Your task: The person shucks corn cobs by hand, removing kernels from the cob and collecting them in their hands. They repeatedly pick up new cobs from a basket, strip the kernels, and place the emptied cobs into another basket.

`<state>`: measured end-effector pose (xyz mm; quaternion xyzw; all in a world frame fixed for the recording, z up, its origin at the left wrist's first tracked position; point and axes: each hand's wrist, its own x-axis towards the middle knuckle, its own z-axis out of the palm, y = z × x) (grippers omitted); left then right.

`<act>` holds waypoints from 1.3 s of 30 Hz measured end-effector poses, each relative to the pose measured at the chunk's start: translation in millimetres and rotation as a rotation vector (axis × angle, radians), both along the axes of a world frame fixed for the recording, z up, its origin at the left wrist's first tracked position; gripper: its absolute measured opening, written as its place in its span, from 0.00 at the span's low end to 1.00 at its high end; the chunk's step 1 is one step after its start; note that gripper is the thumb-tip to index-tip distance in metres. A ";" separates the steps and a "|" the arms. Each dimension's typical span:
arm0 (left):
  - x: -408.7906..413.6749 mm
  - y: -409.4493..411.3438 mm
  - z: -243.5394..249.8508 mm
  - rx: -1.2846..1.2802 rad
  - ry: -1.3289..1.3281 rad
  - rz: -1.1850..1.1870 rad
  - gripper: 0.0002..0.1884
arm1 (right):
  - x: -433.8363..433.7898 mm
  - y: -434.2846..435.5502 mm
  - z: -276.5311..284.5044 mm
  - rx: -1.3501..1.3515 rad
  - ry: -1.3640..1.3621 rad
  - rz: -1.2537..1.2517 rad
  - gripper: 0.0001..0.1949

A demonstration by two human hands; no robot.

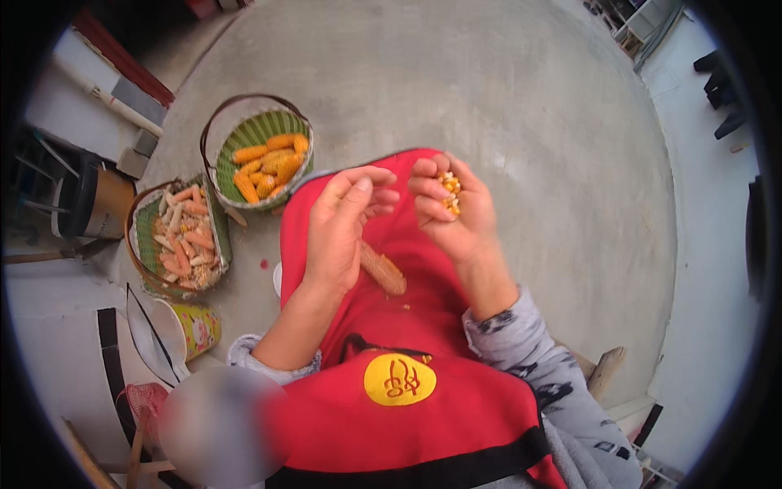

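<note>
My right hand (455, 208) is curled around a small heap of loose corn kernels (451, 194), yellow and whitish, above my lap. Facing it on the left, my left hand (342, 226) has its fingers bent and parted, with nothing seen between them. A mostly bare corn cob (383, 269) lies on the red apron (427, 312) over my lap, partly hidden by my left hand. A few stray kernels rest near it on the cloth. The apron bears a yellow round patch (400, 379).
A green woven basket (229, 143) with yellow corn ears stands on the concrete floor at left. Beside it, another green basket (146, 229) contains stripped cobs. A patterned bucket (201, 331), a dark bin (101, 205) and a wooden piece (605, 373) are nearby.
</note>
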<state>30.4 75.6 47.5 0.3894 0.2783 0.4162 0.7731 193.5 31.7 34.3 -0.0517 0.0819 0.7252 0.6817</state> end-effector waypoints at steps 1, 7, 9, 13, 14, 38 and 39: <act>-7.0 -6.1 -7.7 0.056 0.098 -0.101 0.10 | 2.2 -6.1 -0.5 -0.061 -0.036 -0.002 0.12; -27.4 -55.1 -64.4 1.083 0.688 -0.592 0.04 | 1.8 -44.6 -34.6 -0.154 -0.201 0.083 0.12; -24.2 -70.0 -70.4 1.269 0.876 -0.796 0.04 | -3.5 -46.9 -31.2 -0.135 -0.230 0.092 0.11; -9.1 -79.0 -80.5 1.350 0.978 -0.951 0.04 | -9.9 -42.8 -23.2 -0.045 -0.208 0.103 0.16; -5.5 -79.1 -79.6 1.329 0.986 -0.970 0.05 | -10.2 -42.5 -27.4 0.037 -0.192 0.102 0.18; -1.7 -28.1 7.5 0.739 0.616 -0.023 0.05 | -28.2 -35.4 -26.7 -0.100 0.149 -0.046 0.20; 5.0 -27.4 5.8 0.787 0.595 0.009 0.06 | -30.2 -34.5 -22.8 -0.094 0.140 -0.049 0.20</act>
